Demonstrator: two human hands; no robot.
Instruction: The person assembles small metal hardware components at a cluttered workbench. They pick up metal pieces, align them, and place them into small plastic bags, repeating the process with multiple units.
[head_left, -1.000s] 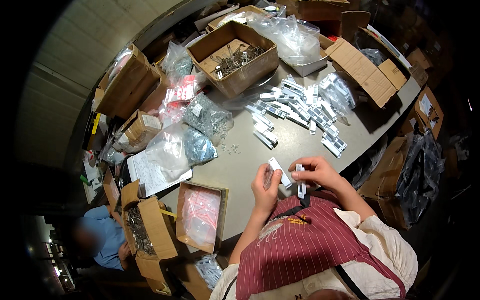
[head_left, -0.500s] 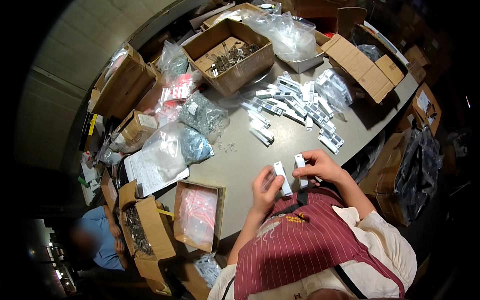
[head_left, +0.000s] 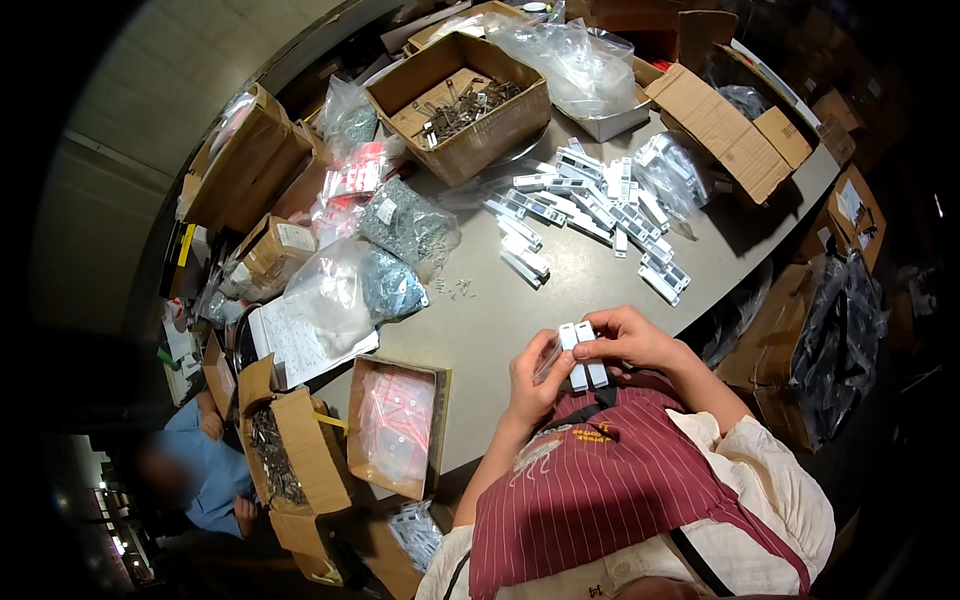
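Two narrow white plastic housings stand side by side in front of my apron, touching or nearly so. My left hand (head_left: 530,388) is closed on the left housing (head_left: 578,378), its thumb against the side. A piece of clear plastic film (head_left: 546,354), perhaps a small bag, also shows in the left fingers. My right hand (head_left: 640,340) pinches the right housing (head_left: 597,373) between thumb and fingers. Farther out on the table lies a loose heap of similar white housings (head_left: 590,208). The undersides of the held pieces are hidden.
An open carton of metal parts (head_left: 455,165) stands at the back. Bags of small screws (head_left: 410,230) and papers (head_left: 290,345) lie left. Nearer is a box of red-edged clear bags (head_left: 440,440). A co-worker in blue (head_left: 215,480) sits lower left, beside another carton (head_left: 312,450).
My right hand has moved left and brought its housing beside the one in my left hand; before, a gap separated them. The co-worker's hands have moved apart.
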